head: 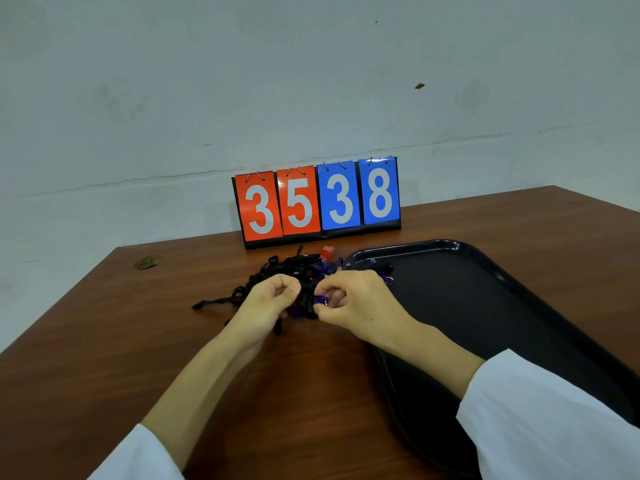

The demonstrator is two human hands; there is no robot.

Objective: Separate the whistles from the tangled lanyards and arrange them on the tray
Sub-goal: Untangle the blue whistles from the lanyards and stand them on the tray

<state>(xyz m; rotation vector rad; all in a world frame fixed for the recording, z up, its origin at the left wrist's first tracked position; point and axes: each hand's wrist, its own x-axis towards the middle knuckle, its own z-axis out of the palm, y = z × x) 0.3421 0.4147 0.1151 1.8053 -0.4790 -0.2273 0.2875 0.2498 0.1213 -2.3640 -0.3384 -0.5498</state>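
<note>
Head cam: R hand grip pinches blue plastic whistle; L hand grip holds black cord lanyards

Flip scoreboard at frame centre, red 3 5 and blue 3 8, standing on brown wooden table, pale scuffed wall behind, brass-coloured disc centre left on the tabletop

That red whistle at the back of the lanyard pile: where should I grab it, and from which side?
Probably pinch the red whistle by its exposed body, from above on the scoreboard side. It sticks up at the pile's far edge, while black lanyards crowd its near side.
</note>
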